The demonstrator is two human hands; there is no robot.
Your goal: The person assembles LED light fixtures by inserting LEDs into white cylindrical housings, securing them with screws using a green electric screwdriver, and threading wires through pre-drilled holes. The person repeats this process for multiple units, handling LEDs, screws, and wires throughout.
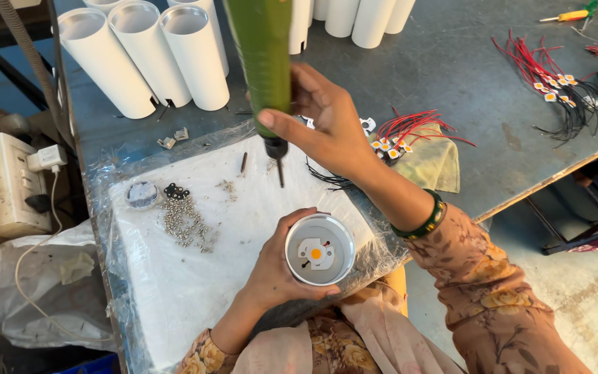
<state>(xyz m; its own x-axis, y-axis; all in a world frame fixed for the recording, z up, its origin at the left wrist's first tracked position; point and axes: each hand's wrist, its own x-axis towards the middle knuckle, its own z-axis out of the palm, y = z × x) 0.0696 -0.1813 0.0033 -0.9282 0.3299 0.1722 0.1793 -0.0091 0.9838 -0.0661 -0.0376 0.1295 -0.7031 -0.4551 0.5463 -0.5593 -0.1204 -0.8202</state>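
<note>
My left hand (275,266) grips a white cylindrical lamp housing (320,249), open end up. Inside it sits a white plate with a small orange LED chip (315,253). My right hand (327,121) holds a green electric screwdriver (261,62) upright, its dark bit (279,170) pointing down above the white foam pad (243,215). The bit hangs above and to the left of the housing, apart from it.
A pile of small silver screws (187,220) and a round lid (142,194) lie on the pad. White tubes (147,59) stand at the back. LED chips with red and black wires (410,135) lie right; more wires (555,83) far right. A wall socket (15,180) is left.
</note>
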